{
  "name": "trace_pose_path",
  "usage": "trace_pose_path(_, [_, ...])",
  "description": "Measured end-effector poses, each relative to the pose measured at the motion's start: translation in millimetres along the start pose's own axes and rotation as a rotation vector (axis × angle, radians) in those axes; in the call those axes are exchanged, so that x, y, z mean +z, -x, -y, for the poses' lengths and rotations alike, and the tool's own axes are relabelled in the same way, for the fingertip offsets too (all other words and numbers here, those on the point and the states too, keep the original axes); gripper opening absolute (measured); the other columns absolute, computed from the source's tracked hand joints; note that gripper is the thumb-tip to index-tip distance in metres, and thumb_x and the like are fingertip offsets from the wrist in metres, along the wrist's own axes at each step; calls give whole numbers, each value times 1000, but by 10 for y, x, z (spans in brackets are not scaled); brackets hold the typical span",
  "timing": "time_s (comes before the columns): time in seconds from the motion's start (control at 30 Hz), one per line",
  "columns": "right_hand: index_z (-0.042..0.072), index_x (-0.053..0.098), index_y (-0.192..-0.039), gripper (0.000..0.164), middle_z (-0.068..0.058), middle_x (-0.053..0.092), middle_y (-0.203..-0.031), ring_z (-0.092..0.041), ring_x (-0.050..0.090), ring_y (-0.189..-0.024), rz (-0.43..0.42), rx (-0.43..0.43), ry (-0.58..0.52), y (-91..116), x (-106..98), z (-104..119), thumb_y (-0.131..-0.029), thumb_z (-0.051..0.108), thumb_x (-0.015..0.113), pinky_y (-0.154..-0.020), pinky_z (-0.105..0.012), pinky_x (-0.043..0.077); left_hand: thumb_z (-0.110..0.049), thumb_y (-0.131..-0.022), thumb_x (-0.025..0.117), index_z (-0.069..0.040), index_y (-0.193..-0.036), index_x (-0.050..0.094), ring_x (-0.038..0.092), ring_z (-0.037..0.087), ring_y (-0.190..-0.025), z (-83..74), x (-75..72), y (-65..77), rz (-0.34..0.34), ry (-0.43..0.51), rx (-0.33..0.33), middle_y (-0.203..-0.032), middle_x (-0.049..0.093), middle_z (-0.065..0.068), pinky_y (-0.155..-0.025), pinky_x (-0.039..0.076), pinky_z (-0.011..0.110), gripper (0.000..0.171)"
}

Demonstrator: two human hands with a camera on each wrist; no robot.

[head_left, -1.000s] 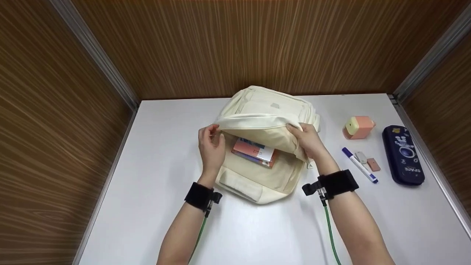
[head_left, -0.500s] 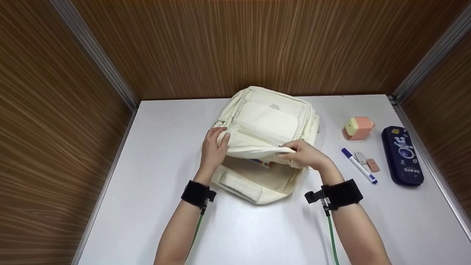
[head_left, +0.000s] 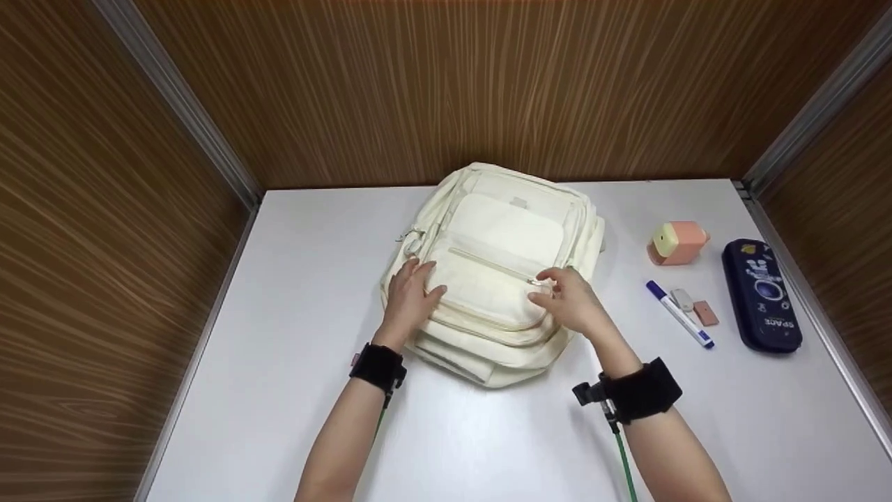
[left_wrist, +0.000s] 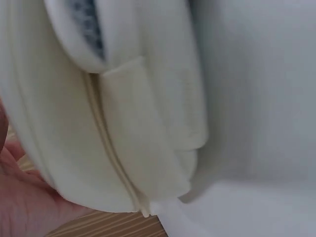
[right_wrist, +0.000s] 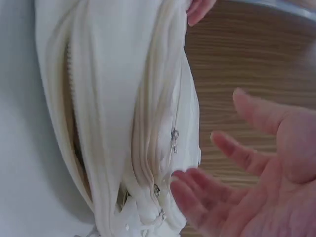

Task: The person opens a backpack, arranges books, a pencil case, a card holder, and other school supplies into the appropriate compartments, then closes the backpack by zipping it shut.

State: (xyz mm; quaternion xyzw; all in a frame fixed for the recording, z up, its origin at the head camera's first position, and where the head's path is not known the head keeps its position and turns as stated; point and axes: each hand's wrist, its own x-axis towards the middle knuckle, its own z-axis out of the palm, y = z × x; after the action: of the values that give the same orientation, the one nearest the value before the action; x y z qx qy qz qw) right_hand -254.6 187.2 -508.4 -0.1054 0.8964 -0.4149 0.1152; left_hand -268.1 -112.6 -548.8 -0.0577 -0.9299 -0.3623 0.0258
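Wood panels [head_left: 446, 90] on three sides, then a white table [head_left: 313, 244] with a cream bag [head_left: 488, 300] lying flat near the middle, pocket side up. Left hand [head_left: 411, 300] spread over the bag's left edge, fingers relaxed, nothing gripped. Right hand [head_left: 570, 301] over on the right edge, thumb and fingers parted, holding nothing either; no telling about fingertip contact. Off to the right: navy case [head_left: 763, 296], pink-and-yellow sharpener [head_left: 677, 243], marker [head_left: 679, 314], then two erasers [head_left: 682, 300] just beside it.

Step in hand, at a guess: laying the bag's front down and squaring it up. Next move, if on the zip [right_wrist: 71, 84], would call for pinching one of the pulls [right_wrist: 174, 140] and steadying the cloth with the free hand.

Worth checking the wrist cams. Left one: dark mesh [left_wrist: 86, 24] on the bag's side, hidden from the head cam. Right one: a long dark gap along the zip, pretty much lost from above. Case, sharpener, marker and erasers only from the head, though.
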Motion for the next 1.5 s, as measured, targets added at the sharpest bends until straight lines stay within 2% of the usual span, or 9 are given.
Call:
trace_pose_path(0.2, [6,38,-150,73,-35,36,-141,-52,46,-120,-10,144,248,78,259,115,-90,36,69,-96,-62,39,-42,-103,47,-22,-154,35,9,40,-146,11,79,41,136,-129,-54,-159,15,23,-113,9,61,57])
trace_pose_path(0.37, [10,27,-155,87,-44,13,-148,-62,33,-127,58,160,302,35,358,118,-88,46,70,-98,-69,33,-45,-104,41,-23,-157,25,9,44,-145,16,138,93,176,-178,-43,-159,12,26,-112,12,63,60])
trace_pose_path(0.47, [9,27,-155,92,-49,8,-146,-64,38,-121,82,136,326,5,378,86,-85,47,73,-94,-69,38,-45,-104,40,-21,-157,24,12,45,-144,29,165,131,178,-184,-36,-158,14,27,-111,14,63,61])
trace_pose_path(0.67, [10,23,-156,101,-51,-1,-145,-52,58,-96,116,85,325,-17,368,-25,-79,36,83,-82,-59,49,-47,-103,41,-18,-157,24,20,46,-142,21,183,221,178,-203,-24,-155,19,31,-112,20,59,63])
trace_pose_path(0.8, [14,21,-157,103,-46,-5,-148,-36,57,-77,129,54,317,-41,325,-119,-77,29,84,-73,-48,50,-46,-103,42,-15,-157,23,26,48,-139,-7,197,296,177,-225,2,-151,24,34,-111,27,55,64])
trace_pose_path(0.9, [16,20,-158,105,-43,-6,-151,-45,58,-91,132,20,304,-75,271,-208,-76,25,86,-81,-52,48,-47,-103,41,-15,-157,23,35,48,-134,-24,238,343,166,-263,21,-149,30,34,-103,39,53,65])
trace_pose_path(1.03, [22,22,-158,106,-36,-6,-155,-60,36,-126,125,-11,268,-125,188,-352,-74,22,88,-97,-60,39,-49,-103,41,-15,-156,26,54,45,-118,-57,301,392,142,-335,57,-143,39,34,-83,53,49,65])
trace_pose_path(1.27, [28,25,-157,106,-26,-6,-160,-53,49,-115,126,-35,254,-161,113,-473,-72,20,89,-87,-50,45,-48,-102,45,-13,-154,33,65,41,-97,-105,348,482,95,-391,109,-135,48,35,-67,56,45,64])
trace_pose_path(1.5, [26,29,-156,106,-27,-1,-159,-60,34,-127,125,-61,246,-134,92,-475,-70,18,90,-95,-61,40,-46,-102,46,-11,-153,35,66,41,-93,-105,374,558,65,-392,136,-132,49,36,-64,56,44,63])
